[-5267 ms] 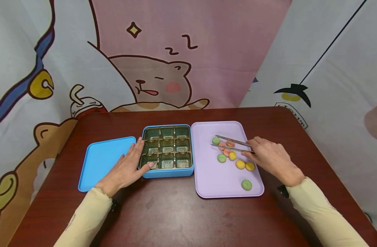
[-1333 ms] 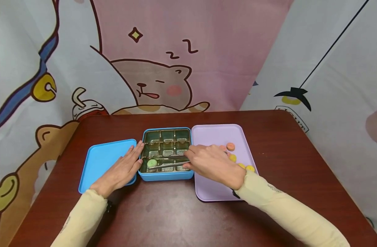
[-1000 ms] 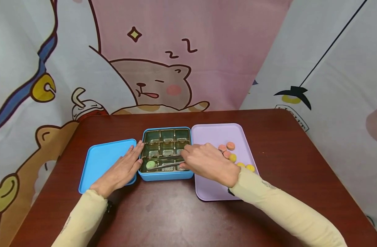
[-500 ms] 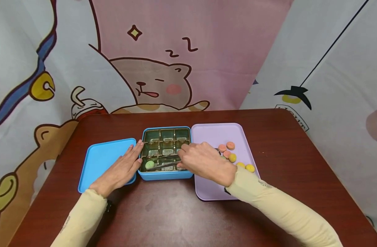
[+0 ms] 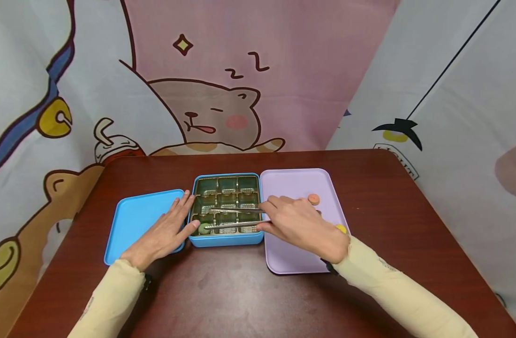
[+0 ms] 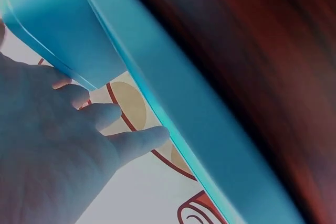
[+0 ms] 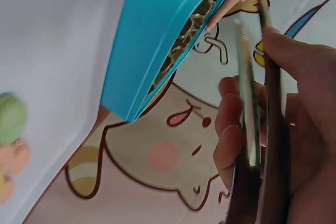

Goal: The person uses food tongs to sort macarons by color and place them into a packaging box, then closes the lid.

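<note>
My right hand [image 5: 306, 227] holds long metal tweezers [image 5: 237, 210] by their sides over the blue box [image 5: 226, 241]. Their two arms stand apart in the head view. A small green macaron [image 5: 204, 229] sits in the front left compartment of the box's gold divided insert [image 5: 227, 202], with one tweezer tip overlapping it. My left hand [image 5: 158, 234] lies with straight, spread fingers along the box's left side, its thumb at the front left corner near the macaron. In the right wrist view the tweezers [image 7: 275, 108] run between thumb and fingers.
A lilac tray [image 5: 289, 258] stands right of the box; an orange-pink macaron [image 5: 313, 199] and a yellow one [image 5: 341, 228] show on it, others hidden behind my right hand. The blue lid [image 5: 133, 220] lies left of the box on the brown table [image 5: 232, 300].
The green macaron has gone from the tray into the box. Just now the tweezers have spread and let go of it, and my right hand has shifted right. My left thumb has spread outward.
</note>
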`<act>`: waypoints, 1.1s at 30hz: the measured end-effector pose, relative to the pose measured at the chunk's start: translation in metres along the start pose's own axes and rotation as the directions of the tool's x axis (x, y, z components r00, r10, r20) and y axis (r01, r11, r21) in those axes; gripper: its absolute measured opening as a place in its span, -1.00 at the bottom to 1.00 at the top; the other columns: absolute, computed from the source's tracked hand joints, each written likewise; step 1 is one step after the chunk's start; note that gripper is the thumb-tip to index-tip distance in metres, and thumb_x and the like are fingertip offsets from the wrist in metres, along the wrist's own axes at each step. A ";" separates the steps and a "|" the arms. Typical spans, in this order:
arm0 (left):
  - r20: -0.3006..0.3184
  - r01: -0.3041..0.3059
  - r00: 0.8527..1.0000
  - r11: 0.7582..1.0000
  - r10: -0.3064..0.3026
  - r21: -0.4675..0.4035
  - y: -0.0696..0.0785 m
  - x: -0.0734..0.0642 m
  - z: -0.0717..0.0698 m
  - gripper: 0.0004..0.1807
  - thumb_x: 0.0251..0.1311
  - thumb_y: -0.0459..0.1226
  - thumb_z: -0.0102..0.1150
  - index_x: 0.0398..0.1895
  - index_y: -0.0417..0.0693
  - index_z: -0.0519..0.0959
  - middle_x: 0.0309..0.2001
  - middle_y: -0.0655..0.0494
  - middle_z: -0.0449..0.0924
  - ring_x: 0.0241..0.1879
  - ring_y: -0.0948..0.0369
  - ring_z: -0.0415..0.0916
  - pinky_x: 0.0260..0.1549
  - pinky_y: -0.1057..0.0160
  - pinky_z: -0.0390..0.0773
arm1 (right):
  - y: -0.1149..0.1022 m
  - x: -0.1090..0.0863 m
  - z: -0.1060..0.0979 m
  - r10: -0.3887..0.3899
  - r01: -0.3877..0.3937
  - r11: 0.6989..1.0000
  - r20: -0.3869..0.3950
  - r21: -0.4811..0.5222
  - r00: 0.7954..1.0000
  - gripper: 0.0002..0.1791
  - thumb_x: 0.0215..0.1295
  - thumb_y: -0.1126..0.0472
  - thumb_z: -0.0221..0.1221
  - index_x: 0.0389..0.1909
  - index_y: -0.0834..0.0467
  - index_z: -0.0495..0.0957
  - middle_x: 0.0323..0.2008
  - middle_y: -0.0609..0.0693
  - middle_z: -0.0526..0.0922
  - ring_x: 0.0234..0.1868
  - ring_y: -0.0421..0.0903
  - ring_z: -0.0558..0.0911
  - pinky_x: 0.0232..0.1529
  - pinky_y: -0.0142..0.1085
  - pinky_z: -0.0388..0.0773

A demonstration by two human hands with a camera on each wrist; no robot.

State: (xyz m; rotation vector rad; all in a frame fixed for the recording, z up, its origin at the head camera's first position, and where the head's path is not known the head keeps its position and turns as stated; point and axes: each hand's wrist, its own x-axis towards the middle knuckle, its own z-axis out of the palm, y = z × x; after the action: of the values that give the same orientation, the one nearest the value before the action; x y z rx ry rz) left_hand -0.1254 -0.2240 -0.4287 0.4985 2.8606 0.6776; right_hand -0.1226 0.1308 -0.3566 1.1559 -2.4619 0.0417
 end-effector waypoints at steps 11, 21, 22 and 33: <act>-0.003 -0.006 1.000 1.000 0.006 0.026 0.002 0.000 0.002 0.10 0.42 0.26 0.09 0.71 -0.01 -0.28 0.69 -0.04 -0.32 0.63 -0.20 -0.30 0.38 -0.49 -0.04 | 0.028 -0.045 -0.015 0.230 -0.233 0.960 0.037 0.157 0.972 -0.51 0.47 -0.23 0.18 0.19 0.02 0.55 -0.37 -0.15 0.49 -0.50 -0.18 0.45 -0.60 -0.26 0.45; -0.007 -0.009 1.000 0.999 0.009 0.040 0.005 0.001 0.004 0.13 0.39 0.27 0.12 0.71 -0.08 -0.23 0.69 -0.08 -0.31 0.63 -0.22 -0.28 0.38 -0.50 -0.04 | 0.050 -0.090 -0.008 0.384 -0.393 0.902 0.085 0.179 0.920 -0.49 0.38 -0.20 0.30 0.15 0.05 0.58 -0.14 -0.14 0.72 -0.41 -0.22 0.54 -0.57 -0.22 0.48; -0.006 -0.008 1.000 0.999 0.009 0.041 0.005 0.001 0.004 0.13 0.38 0.27 0.12 0.71 -0.09 -0.23 0.69 -0.09 -0.31 0.63 -0.22 -0.27 0.38 -0.50 -0.03 | 0.052 -0.095 -0.007 0.400 -0.411 0.895 0.095 0.171 0.912 -0.50 0.36 -0.20 0.32 0.11 0.07 0.60 -0.18 -0.12 0.73 -0.44 -0.22 0.54 -0.58 -0.22 0.47; 0.008 -0.003 1.000 1.000 0.003 0.017 0.005 0.001 0.005 0.17 0.37 0.30 0.12 0.70 -0.08 -0.27 0.69 -0.08 -0.34 0.63 -0.20 -0.30 0.39 -0.48 -0.02 | 0.077 -0.135 -0.009 0.496 -0.522 0.848 0.208 0.093 0.843 -0.48 0.16 -0.19 0.48 -0.14 0.17 0.66 -0.50 -0.16 0.52 -0.58 -0.24 0.39 -0.63 -0.33 0.31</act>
State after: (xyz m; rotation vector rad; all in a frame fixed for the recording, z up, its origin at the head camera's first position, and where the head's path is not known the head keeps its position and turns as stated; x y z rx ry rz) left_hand -0.1240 -0.2170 -0.4306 0.5069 2.8611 0.6508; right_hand -0.0996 0.2816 -0.3888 0.5328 -2.9029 0.2911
